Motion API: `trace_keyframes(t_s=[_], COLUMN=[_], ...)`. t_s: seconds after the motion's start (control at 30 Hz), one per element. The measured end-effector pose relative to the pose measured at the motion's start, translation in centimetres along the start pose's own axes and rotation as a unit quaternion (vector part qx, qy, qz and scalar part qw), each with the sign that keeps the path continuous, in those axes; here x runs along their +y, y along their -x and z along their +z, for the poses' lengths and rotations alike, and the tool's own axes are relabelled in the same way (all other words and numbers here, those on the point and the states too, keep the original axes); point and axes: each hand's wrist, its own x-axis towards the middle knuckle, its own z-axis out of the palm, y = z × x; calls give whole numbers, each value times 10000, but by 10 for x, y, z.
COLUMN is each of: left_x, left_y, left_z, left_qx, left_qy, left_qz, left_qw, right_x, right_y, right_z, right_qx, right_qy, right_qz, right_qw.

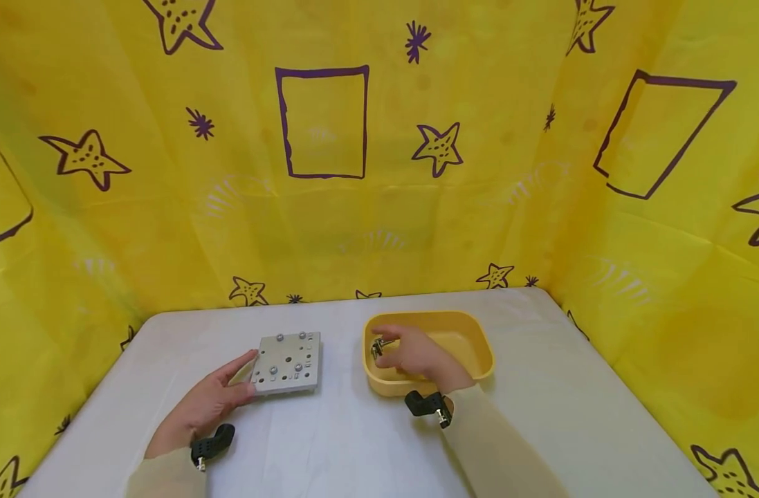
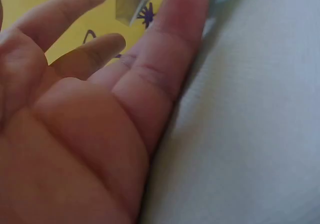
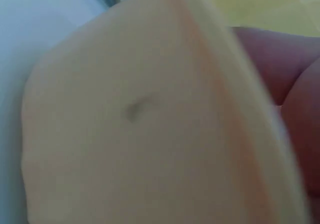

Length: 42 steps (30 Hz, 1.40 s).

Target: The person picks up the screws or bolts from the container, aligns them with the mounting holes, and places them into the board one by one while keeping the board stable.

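My left hand (image 1: 207, 404) lies at the left edge of a light grey metal plate (image 1: 276, 363). Its finger and thumb look fairly straight, touching the edge or close to it. In the left wrist view part of the plate (image 2: 132, 3) shows beyond the thumb (image 2: 167, 58). Several screws with round heads (image 1: 273, 371) stand on the plate among small holes. Inside a yellow tray (image 1: 472, 346), my right hand (image 1: 416, 356) spreads finger and thumb around small metal screws (image 1: 377, 347) at the left end. The tray wall (image 3: 135, 149) hides most of that hand in the right wrist view.
Plate and tray stand side by side on a white-covered table (image 1: 329, 443), with a gap between them. Yellow sheeting (image 1: 391, 214) with drawn stars and frames rises behind the table and along both sides. Each wrist carries a small black camera (image 1: 211, 443).
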Motion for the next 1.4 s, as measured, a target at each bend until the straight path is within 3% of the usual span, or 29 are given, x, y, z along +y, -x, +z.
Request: trace_keyframes(t_s=[0.17,0.53,0.73,1.13,1.4], left_x=[-3,-6,-5,-6,-5], left_y=[-5,-4,-4,-5,-7], left_z=[1,2,2,3,1], left_qx=[-131,-32,-54,-91,-189], left_qy=[-252,-150,-97,-17,-83], left_qz=[114,3,12,84,143], left_qw=[9995,9999,9999,9999,9997], right_x=[4,16,15,13,13], right_y=[-8,-17,-21,-22,-24], right_z=[9,15,15,18,21], right_qx=[-121,-261,-285,-349,-181], right_qy=[667,1350,1890,2018,2647], right_qz=[150,-230,-444,-139,-274], right_qw=[9976,9902,9806,9787,9638])
